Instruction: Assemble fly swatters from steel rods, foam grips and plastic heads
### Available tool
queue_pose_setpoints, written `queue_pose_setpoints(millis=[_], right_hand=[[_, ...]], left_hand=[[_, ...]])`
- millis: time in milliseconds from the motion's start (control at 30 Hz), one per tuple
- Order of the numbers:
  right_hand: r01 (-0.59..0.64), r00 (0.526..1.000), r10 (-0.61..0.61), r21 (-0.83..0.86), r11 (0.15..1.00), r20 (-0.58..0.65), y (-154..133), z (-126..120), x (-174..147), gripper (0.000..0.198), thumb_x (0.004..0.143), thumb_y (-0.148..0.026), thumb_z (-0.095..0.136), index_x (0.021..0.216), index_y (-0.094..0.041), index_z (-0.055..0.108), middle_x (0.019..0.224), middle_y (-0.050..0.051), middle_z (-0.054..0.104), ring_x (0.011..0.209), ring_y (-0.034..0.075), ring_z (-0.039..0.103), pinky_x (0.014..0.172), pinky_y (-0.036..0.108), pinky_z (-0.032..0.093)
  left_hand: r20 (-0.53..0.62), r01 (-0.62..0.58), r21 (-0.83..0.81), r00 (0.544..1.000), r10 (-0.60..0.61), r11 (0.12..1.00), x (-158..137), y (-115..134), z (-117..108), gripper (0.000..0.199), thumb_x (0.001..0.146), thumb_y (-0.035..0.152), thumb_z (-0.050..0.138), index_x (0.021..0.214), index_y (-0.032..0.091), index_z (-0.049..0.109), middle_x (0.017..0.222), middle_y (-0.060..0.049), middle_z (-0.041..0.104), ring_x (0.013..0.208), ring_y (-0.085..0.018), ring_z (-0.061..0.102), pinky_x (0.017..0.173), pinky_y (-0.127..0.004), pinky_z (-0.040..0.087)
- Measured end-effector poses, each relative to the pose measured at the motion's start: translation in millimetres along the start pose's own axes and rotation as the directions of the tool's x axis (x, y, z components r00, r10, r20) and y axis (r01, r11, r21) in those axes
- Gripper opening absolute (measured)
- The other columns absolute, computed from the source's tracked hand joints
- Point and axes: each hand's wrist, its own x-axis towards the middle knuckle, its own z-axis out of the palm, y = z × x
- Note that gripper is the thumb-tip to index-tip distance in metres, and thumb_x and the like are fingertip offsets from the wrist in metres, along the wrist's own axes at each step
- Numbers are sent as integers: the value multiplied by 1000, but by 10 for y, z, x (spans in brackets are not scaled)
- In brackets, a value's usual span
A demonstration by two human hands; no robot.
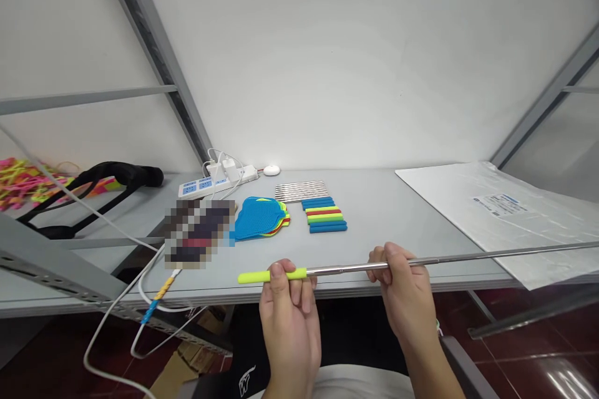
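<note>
At the far left of the bench (397, 212) lie a heap of pink and yellow pieces (19, 181) and a black curved handle (100, 177), with a white power strip (215, 182) further in and white cables (140, 287) trailing off the front edge. Nearer the middle sit a stack of mesh swatter heads (259, 218), blue on top, a row of silvery rods (302, 190), and a pile of coloured grip sleeves (326, 214). In front of these, just above the bench's near edge, a long telescopic metal rod (468, 257) with a yellow-green grip (271, 275) is held nearly level, its long axis running left to right and rising slightly toward the right, where it passes out of view. The left hand (287, 312) is clenched around the grip end, thumb on top. The right hand (405, 290) pinches the bare metal shaft a short way along, fingers wrapped over it. So the grip lies at the left hand, and the free length runs rightward from the right hand over a white plastic-wrapped sheet (505, 212).
</note>
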Motion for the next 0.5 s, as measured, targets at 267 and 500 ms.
queue_pose_setpoints(millis=[267,500], right_hand=[[-18,990,37,-144,989,133,126,-25,-65,45,95,-42,52,57,-21,40,58,-3,34,61,14,36,60,31,29],[12,998,-9,49,999,-63,18,-232,41,46,92,-44,56,55,-21,42,59,-3,34,60,14,38,59,31,31]], left_hand=[[38,-27,-88,999,31,996,194,241,-88,28,89,43,64,81,16,62,52,9,33,43,-3,29,55,-14,44],[11,-94,-140,995,96,986,396,413,-129,25,94,38,60,83,15,61,52,9,31,42,-4,24,56,-15,45]])
